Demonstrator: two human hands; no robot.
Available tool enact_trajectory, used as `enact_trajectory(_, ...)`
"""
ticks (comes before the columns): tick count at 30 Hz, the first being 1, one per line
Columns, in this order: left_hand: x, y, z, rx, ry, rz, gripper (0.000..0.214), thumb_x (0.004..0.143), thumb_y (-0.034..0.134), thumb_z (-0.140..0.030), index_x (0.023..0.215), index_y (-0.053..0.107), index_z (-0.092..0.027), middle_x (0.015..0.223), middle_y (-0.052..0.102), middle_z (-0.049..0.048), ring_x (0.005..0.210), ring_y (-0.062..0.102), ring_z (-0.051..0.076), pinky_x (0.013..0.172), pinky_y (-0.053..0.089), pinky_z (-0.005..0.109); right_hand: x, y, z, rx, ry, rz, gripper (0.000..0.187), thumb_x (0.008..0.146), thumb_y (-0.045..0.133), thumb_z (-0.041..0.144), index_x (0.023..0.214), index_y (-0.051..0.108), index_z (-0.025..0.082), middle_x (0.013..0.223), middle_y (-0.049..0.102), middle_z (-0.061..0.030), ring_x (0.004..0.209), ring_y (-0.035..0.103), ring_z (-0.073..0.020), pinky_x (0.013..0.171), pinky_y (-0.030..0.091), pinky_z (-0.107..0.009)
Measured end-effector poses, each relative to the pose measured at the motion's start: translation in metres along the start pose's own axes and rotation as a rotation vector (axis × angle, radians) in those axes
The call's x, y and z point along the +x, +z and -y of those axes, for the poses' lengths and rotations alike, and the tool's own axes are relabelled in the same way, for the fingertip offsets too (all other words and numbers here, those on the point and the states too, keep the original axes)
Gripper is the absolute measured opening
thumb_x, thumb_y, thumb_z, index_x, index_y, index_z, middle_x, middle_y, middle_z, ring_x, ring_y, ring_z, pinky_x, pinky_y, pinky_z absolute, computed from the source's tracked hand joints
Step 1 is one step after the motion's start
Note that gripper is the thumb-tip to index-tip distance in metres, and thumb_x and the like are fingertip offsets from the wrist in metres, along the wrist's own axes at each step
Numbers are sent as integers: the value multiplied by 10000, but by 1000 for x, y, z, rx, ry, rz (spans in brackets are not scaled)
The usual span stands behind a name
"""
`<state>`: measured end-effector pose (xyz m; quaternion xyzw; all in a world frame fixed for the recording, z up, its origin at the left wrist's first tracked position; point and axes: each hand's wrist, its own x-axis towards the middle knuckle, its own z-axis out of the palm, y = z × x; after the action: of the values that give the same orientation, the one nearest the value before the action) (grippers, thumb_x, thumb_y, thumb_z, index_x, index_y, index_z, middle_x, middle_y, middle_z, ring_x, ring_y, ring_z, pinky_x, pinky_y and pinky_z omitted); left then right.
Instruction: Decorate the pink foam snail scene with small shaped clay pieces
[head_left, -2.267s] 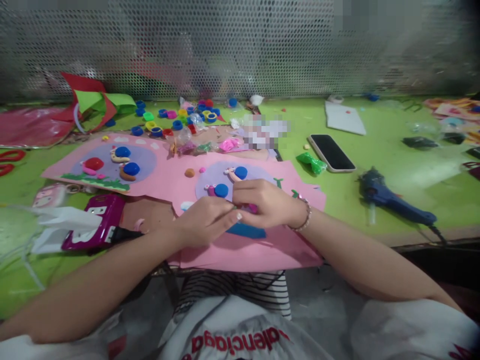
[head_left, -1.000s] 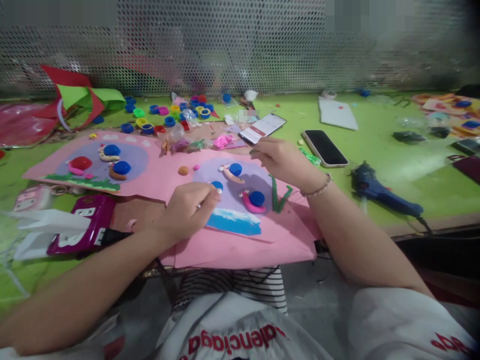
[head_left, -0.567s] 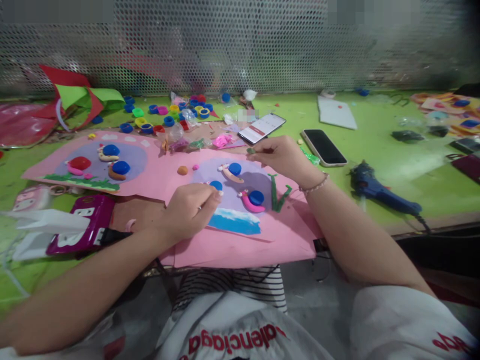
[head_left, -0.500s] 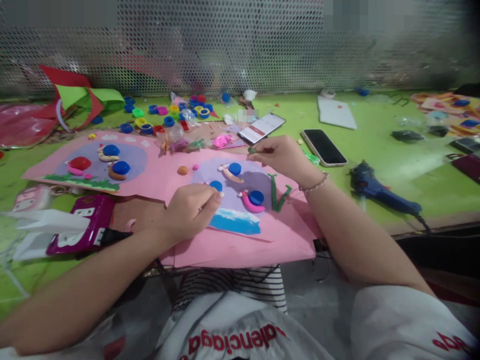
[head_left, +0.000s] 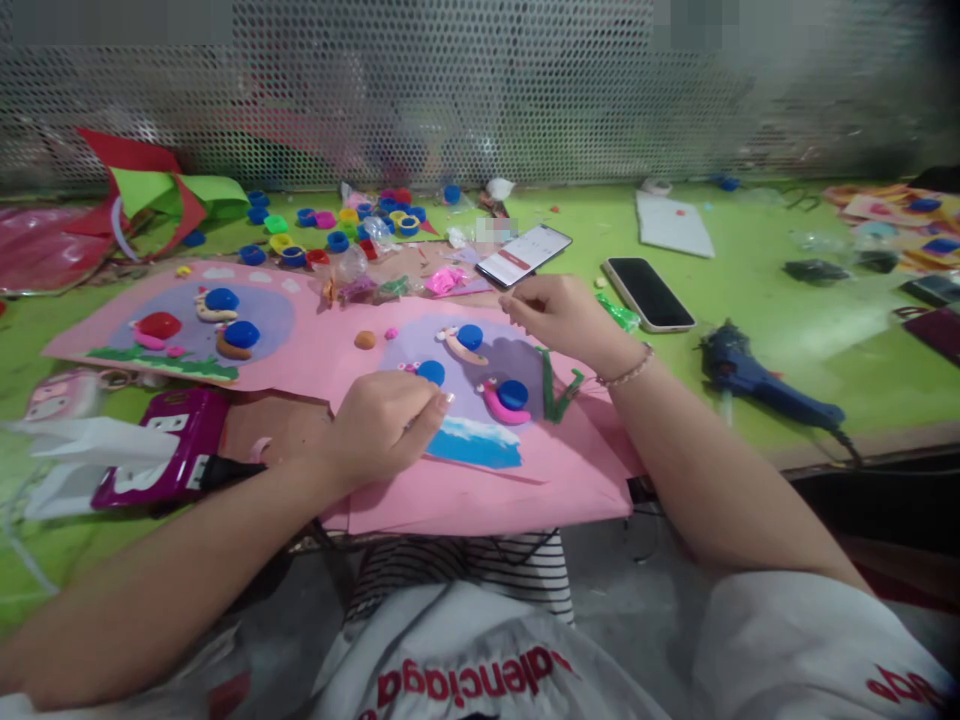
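My left hand (head_left: 390, 422) is closed, thumb pressed against the curled fingers, over the left part of a pink paper sheet (head_left: 480, 508). Whatever it may hold is hidden. My right hand (head_left: 553, 308) is pinched above the sheet's upper right; no piece shows between its fingertips. Below it, thin green clay strips (head_left: 551, 388) form a V-like stem. Clay snails with blue cap shells lie on the lilac patch: a pink snail (head_left: 501, 402), a beige snail (head_left: 465, 345), and one with its blue cap (head_left: 430, 373) partly behind my left hand. A blue-and-white strip (head_left: 476, 443) sits below them.
A second snail picture (head_left: 187, 320) lies left, near a purple power strip (head_left: 165, 445). Bottle caps (head_left: 337, 242) and clay packets are scattered behind. Two phones, one lit (head_left: 525, 256) and one dark (head_left: 649, 293), lie beyond my right hand. A blue glue gun (head_left: 772, 380) rests right.
The green clay bit that showed at my right fingertips is out of sight, and those fingers have curled in. My left hand has shifted slightly, showing more of the blue cap behind it.
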<state>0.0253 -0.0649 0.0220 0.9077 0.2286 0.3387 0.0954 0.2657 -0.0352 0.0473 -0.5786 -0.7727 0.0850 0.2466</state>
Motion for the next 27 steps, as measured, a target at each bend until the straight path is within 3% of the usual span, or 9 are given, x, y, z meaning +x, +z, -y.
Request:
enact_trajectory(6, 0, -4, -2, 3, 82, -65, 296, 857, 406, -149, 575, 498, -161, 522, 550, 23, 517, 506, 124, 521, 406, 260, 1, 4, -5, 16, 27, 7, 259, 852, 491, 246, 727, 688, 133, 697, 658, -71, 635, 555, -146, 594, 388, -261)
enact_trajectory(12, 0, -6, -4, 54, 162, -72, 266, 828, 423, -133, 583, 520, -167, 519, 581, 14, 499, 509, 120, 510, 421, 259, 2, 5, -4, 65, 108, 2, 210, 802, 565, 222, 906, 738, 164, 822, 716, -56, 747, 640, -197, 692, 478, -301)
enact_trajectory(19, 0, -5, -5, 70, 179, -70, 282, 828, 426, -136, 560, 508, -164, 495, 558, 18, 486, 484, 120, 503, 413, 263, 1, 7, -4, 107, 83, -60, 133, 736, 645, 196, 811, 754, 191, 881, 707, -46, 765, 641, -203, 720, 505, -324)
enact_trajectory(27, -1, -3, -3, 55, 164, -75, 284, 826, 430, -135, 551, 495, -163, 484, 527, 9, 472, 451, 113, 487, 392, 258, 2, 11, -12, -34, -21, -119, 225, 811, 555, 198, 948, 732, 181, 838, 631, -87, 746, 584, -189, 710, 478, -325)
